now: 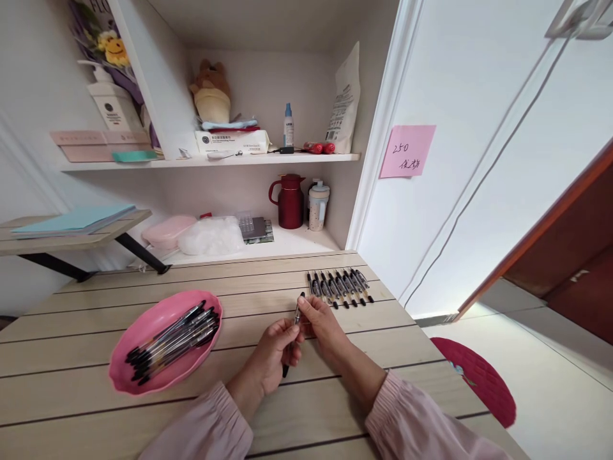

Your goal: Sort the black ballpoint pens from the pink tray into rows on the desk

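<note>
A slim pen [297, 315] with black ends is held between both hands above the table, slanting up and away from me. My left hand [274, 350] is closed around its lower part, with one black end poking out below the fingers. My right hand [322, 324] pinches the upper part near the other black end. Just beyond my right hand, several similar pens [341, 287] lie side by side in a row. To the left, a pink scalloped dish [119, 377] holds a loose pile of black and clear pens [175, 338].
The slatted wooden table [201, 415] meets a white shelf at the back with a red jug [290, 203], a pale tumbler [318, 206] and a plastic bag [211, 236]. A small raised stand [96, 239] is at back left. A red round seat [479, 380] stands beyond the right edge.
</note>
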Tool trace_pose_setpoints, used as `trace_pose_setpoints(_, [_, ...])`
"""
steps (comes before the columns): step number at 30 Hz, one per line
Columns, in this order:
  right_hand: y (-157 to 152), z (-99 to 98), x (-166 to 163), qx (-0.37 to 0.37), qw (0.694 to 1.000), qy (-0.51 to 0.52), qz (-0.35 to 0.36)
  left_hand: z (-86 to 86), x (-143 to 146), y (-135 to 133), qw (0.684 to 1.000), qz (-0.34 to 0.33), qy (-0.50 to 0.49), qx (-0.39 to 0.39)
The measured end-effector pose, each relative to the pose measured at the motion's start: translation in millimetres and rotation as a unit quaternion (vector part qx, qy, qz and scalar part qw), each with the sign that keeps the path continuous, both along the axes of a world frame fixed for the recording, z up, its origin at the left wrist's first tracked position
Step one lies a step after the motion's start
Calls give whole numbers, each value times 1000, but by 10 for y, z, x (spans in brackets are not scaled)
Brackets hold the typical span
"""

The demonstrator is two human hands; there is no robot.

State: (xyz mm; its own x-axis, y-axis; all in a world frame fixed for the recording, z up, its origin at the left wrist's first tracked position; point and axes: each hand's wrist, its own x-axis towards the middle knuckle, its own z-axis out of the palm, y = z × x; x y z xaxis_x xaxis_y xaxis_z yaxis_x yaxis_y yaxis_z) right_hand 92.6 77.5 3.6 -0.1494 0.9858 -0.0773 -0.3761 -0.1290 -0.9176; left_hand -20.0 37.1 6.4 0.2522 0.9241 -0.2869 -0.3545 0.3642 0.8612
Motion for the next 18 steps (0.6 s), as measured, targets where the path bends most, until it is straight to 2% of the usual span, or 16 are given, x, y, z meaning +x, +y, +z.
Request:
trace_pose_setpoints(4, [-22,-26,-10,20,999,-20,-24,-25,14,-28,1000,8,-19,-17])
trace_pose_setpoints(8, [-22,0,16,1,995,77,60,41,-57,-33,996,-40,-58,-47])
trace_pose_setpoints(10, [-29,6,11,-2,992,105,63,52,-61,-34,996,-40,-71,-46])
trace_pose_setpoints(15, [-70,-26,-33,6,998,60,33,15,-10,-45,997,-7,-80,-21])
trace_pose_setpoints(18, [-77,-8,-12,14,997,62,44,32,-44,-52,995,-30,-92,-37])
